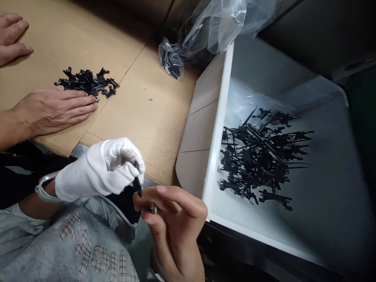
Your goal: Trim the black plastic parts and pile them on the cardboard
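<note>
My left hand [101, 168], in a white glove, is closed with its fingertips pinching a small black plastic part [137, 186]. The lower end of that part points down toward my bare right hand [179, 229]. Between the thumb and index finger of my right hand shows a small metal piece [153, 208], mostly hidden by the fingers, so its kind is unclear. Both hands are close together in front of my body, beside the white bin [216, 145]. Whether the metal piece touches the black part cannot be made out.
Many black plastic parts [255, 156] lie heaped in the bin. Another pile of black parts [88, 82] lies on the cardboard-covered table [132, 113]. A co-worker's hand [64, 109] rests beside it, the other hand [13, 37] farther back. Clear plastic bags [217, 27] are behind.
</note>
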Available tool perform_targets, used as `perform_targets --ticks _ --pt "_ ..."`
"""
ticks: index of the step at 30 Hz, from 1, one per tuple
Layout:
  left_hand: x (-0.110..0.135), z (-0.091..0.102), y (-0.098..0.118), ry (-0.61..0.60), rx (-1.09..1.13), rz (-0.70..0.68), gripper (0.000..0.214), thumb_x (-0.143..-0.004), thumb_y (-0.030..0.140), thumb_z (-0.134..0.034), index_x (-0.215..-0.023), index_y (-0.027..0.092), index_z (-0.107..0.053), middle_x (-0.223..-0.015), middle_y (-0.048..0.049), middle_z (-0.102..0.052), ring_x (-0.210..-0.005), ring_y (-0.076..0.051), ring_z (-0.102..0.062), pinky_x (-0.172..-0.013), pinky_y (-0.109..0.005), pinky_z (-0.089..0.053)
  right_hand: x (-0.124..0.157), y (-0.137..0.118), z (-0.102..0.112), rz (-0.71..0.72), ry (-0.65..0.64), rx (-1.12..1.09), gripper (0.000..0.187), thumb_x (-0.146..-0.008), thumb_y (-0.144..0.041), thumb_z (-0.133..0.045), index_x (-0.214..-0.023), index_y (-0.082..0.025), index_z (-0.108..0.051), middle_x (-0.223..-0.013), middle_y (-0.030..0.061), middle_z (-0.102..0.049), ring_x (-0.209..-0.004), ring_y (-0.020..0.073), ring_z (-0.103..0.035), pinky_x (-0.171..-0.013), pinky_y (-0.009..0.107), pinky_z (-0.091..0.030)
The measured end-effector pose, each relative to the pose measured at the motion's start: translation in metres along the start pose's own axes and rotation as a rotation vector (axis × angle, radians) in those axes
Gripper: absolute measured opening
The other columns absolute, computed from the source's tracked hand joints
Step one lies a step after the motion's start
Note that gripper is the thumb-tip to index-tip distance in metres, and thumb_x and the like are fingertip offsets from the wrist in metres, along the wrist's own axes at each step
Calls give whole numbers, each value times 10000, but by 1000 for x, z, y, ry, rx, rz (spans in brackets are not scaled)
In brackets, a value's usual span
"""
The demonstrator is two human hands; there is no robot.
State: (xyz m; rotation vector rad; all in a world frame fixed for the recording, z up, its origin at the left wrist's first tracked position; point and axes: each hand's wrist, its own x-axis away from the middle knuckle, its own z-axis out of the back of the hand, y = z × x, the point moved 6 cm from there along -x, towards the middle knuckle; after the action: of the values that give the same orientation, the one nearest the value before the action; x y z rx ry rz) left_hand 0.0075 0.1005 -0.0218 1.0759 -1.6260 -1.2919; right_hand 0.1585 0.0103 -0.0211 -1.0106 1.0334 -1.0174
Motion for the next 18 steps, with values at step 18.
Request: perform_targets --ticks 18 --pt "-8 36 -26 124 -393 -50 87 -825 287 -659 -757 234 -645 -724 -11 -712 -626 -146 -620 -646 -285 -559 -9 21 14 -51 -54 -33 348 -1186 -301 -504 -1532 -317 -523 -838 11 -737 -731 213 -727 -716 340 -595"
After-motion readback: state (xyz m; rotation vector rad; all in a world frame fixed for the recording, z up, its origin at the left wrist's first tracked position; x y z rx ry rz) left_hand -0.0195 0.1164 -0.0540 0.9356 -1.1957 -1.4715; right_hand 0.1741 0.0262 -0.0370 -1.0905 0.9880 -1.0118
